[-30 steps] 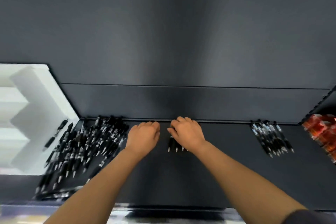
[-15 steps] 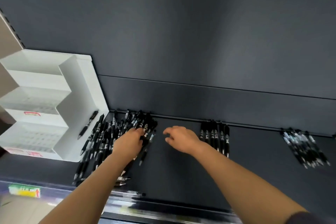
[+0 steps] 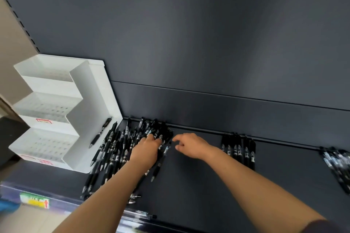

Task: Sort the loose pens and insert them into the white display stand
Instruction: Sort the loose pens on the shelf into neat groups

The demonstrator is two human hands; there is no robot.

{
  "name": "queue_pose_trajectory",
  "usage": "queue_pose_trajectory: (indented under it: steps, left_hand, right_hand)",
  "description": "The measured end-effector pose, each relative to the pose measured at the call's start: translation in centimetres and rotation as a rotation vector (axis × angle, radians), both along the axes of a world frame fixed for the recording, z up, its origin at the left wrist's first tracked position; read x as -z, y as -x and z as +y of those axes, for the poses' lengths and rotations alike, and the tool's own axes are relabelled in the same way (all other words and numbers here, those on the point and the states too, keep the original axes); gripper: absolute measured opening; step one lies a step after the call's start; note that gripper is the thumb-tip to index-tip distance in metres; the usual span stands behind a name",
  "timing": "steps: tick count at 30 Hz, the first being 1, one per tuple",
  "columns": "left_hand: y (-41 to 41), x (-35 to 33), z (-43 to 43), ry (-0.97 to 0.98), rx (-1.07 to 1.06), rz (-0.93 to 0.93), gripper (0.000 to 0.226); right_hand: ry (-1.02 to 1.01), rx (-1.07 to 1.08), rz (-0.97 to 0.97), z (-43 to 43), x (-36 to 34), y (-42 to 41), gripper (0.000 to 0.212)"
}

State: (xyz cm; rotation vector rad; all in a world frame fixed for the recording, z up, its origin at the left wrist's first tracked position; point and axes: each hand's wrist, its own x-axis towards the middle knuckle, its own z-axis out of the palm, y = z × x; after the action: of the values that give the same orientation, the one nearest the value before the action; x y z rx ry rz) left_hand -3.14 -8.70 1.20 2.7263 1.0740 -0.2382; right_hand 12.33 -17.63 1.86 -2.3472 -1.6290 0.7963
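My left grip (image 3: 145, 150) lies on the heap of loose pens (image 3: 115, 147) on the shelf (image 3: 198, 185), fingertips down among them. My right grip (image 3: 191, 145) hovers just right of it, loosely bent, empty. The white display stand (image 3: 89, 100) stands left of the heap.

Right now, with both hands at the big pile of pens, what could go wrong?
1. The left hand rests on the loose pile. Stirring the pile may push the pens at the shelf's front edge off.
2. The right forearm passes close to the sorted row. A sideways sweep could scatter it.
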Motion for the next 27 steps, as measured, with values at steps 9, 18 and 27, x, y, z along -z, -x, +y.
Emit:
queue_pose_trajectory:
  steps: [9, 18, 27]
  left_hand:
    - [-2.2, 0.6, 0.8, -0.094, 0.080, 0.134, 0.047]
    - [-2.7, 0.4, 2.3, -0.065, 0.173, 0.142, 0.046]
    - [-1.0, 0.1, 4.0, 0.035, 0.199, -0.057, 0.030]
  right_hand:
    - [0.009, 0.061, 0.085, 0.8, 1.4, 0.1, 0.040]
    - [0.029, 0.179, 0.135, 2.1, 1.6, 1.5, 0.040]
    - [0.024, 0.238, 0.068, 3.1, 2.2, 3.1, 0.041]
